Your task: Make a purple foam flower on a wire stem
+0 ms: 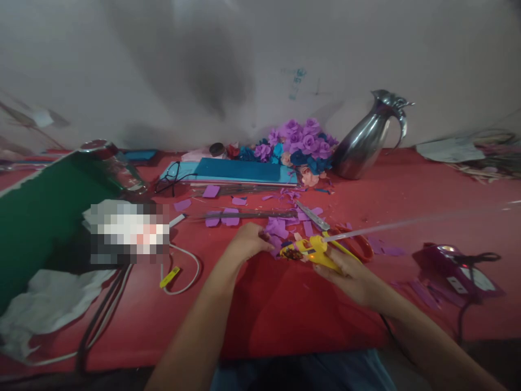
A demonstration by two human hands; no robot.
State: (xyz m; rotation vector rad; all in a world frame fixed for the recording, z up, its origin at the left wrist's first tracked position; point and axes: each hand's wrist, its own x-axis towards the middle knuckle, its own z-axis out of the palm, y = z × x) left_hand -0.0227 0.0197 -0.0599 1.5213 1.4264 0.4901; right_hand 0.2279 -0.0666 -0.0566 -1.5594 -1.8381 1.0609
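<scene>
So what are the hands up to?

Right hand (356, 277) has a proper grip on the glue gun (312, 250), nozzle pointing left, clear stick (374, 226) poking way out the back. It's low over the middle of the red table (407, 201).

And the left hand (249, 241)?

Fingers curled in at a purple piece (278, 227) right by the nozzle. Can't tell if it's actually pinched, tbh, that bit's blurry.

Anything else around?

Scissors (312, 216) just past the gun, plus purple scraps (230, 217). Further back, blue sheets (240, 169) with glasses (173, 176) at their left end, then flowers (303, 142) near the wall, metal jug (360, 144) just right of them.
</scene>
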